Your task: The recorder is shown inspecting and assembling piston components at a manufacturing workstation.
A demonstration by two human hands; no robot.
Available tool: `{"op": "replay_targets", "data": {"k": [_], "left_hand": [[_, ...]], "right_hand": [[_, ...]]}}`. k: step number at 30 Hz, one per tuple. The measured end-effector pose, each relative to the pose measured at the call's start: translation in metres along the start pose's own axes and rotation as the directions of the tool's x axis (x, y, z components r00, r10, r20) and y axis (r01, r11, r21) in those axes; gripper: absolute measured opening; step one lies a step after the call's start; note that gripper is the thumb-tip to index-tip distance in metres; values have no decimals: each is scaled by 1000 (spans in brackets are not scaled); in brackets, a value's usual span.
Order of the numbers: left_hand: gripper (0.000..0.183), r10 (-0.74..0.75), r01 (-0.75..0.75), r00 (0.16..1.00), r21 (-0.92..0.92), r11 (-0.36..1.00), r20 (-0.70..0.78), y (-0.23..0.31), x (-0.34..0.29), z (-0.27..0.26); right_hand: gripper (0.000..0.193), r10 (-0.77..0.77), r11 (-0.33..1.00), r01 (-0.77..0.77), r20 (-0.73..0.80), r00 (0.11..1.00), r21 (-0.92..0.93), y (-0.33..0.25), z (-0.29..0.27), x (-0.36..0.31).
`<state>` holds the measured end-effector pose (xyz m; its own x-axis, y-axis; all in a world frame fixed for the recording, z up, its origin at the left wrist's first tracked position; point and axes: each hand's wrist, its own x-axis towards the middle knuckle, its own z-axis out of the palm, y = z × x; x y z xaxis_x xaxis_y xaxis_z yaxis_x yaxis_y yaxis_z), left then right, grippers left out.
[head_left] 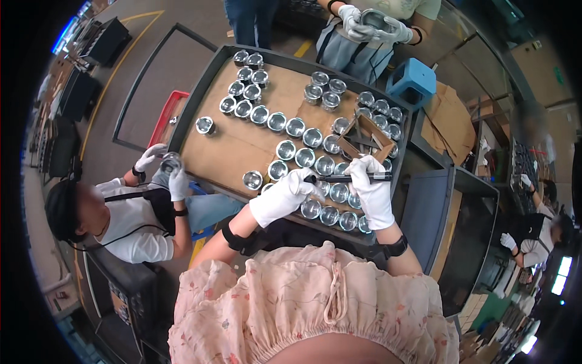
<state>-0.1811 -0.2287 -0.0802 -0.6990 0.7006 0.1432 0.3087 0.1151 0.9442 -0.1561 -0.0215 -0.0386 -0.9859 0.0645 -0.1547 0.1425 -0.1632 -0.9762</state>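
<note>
My left hand [285, 197], in a white glove, is closed around the left end of a slim black pen-like rod [339, 179]. My gloved right hand [373, 191] grips the same rod further right, and its dark end sticks out past the fingers. The rod lies roughly level above rows of round shiny metal parts [295, 127], which look like cups or pistons. Some of these parts are hidden beneath my hands. Just beyond my right hand a small open cardboard box [365, 138] with dark strips in it rests on the parts.
A brown board lines the dark-rimmed cart [209, 73]. At the left, a co-worker [130, 212] holds one round part; across the cart another person's gloved hands [376, 27] hold a ring-shaped part. A blue stool [413, 82] and a red tray [165, 118] stand beside the cart.
</note>
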Motion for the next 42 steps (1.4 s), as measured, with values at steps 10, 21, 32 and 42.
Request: {"op": "replay_targets", "data": {"k": [10,21,32,42], "left_hand": [[9,-75,106,967,-117,987,243,-15,-3,24],[14,-109,-107,928,535,838,356,-96,-16,94],[10,-6,66,974,260,963,-225,-108,7,71],[24,-368,355,921,676,646,-131,-124,-89,52]], "right_hand": [[22,154,988,-154,56,987,-4,47,-10,-3],[23,326,943,-332,-240,914,19,148,-38,-32],[57,646,328,-479,177,743,814,119,-152,77],[34,804,374,-742,203,558,557,181,-122,-24]]}}
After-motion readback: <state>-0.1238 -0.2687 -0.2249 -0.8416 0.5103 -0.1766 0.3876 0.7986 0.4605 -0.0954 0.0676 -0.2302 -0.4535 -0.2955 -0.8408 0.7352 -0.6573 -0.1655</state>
